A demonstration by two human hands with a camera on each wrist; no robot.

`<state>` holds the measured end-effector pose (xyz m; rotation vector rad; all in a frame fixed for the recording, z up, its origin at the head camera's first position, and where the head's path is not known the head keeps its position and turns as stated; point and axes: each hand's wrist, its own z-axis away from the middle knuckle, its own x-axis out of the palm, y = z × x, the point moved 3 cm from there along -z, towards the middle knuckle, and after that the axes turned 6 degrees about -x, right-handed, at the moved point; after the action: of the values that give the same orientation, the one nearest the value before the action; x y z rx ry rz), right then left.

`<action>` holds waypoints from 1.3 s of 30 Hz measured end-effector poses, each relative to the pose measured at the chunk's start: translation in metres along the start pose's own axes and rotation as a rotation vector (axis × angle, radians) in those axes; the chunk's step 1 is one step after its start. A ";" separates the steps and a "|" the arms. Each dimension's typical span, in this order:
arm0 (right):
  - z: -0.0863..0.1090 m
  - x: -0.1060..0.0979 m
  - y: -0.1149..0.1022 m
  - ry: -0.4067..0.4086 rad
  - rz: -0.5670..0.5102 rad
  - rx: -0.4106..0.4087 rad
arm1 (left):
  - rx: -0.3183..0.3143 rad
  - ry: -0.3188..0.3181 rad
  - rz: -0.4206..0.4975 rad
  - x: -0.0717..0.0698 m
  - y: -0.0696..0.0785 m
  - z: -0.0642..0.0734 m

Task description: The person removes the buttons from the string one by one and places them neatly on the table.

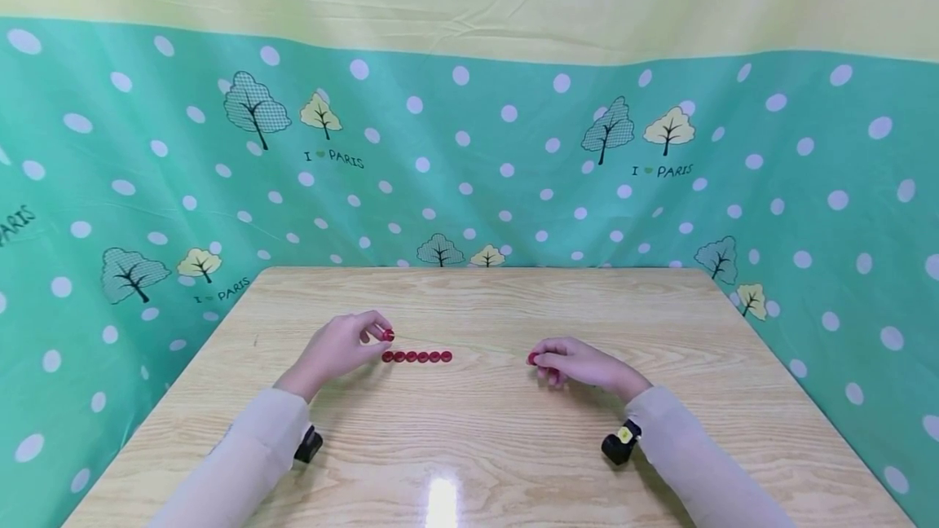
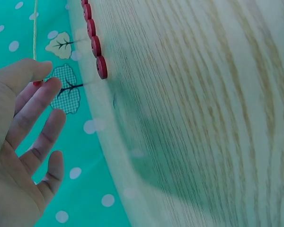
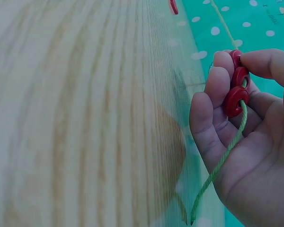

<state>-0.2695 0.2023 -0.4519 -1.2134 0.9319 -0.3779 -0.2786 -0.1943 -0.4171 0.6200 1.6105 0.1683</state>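
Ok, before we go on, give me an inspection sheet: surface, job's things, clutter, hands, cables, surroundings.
Surface: wood-grain table, glare on its near part.
Job's things: row of six red discs on the table; three threaded discs on a green cord.
Clutter: nothing seen.
Hands: left hand pinches another red disc; right hand pinches one of the threaded three.
Cables: nothing seen.
Surroundings: polka-dot cloth behind and at both sides.

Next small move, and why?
Probably slide the pinched red button along the green cord toward the right hand. The left hand pinches it, the cord stretches between both hands, and three threaded buttons sit at the right. Whether the pinched one is threaded is too small to tell.
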 end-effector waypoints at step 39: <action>-0.001 0.001 0.002 -0.001 -0.008 0.005 | -0.091 -0.108 -0.019 0.006 -0.024 0.010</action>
<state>-0.2706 0.2020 -0.4543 -1.2130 0.9243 -0.3858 -0.2759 -0.2142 -0.4352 0.5349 1.4955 0.1892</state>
